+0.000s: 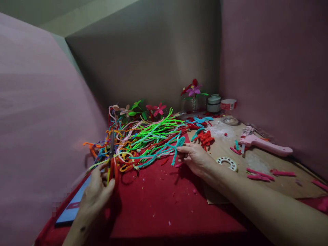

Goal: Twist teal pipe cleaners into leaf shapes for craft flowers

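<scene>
My left hand (pixel 98 186) is closed on a pair of scissors (pixel 114 169) with red-orange handles, the blades pointing up and away over the left part of the pipe cleaner pile. My right hand (pixel 196 159) pinches a teal pipe cleaner piece (pixel 180 141) with looped ends, held just above the right edge of the pile. The pile of pipe cleaners (pixel 153 131), in green, pink, orange, red and teal, lies across the back of the red cloth (pixel 153 205).
A cardboard sheet (pixel 279 184) on the right bears a pink glue gun (pixel 268 145), a white ring-shaped piece (pixel 227 163), red pieces (pixel 205 138) and pink strips (pixel 260 176). Pipe cleaner flowers (pixel 193 90) and a lidded jar (pixel 214 103) stand behind. A blue flat object (pixel 73 208) lies left.
</scene>
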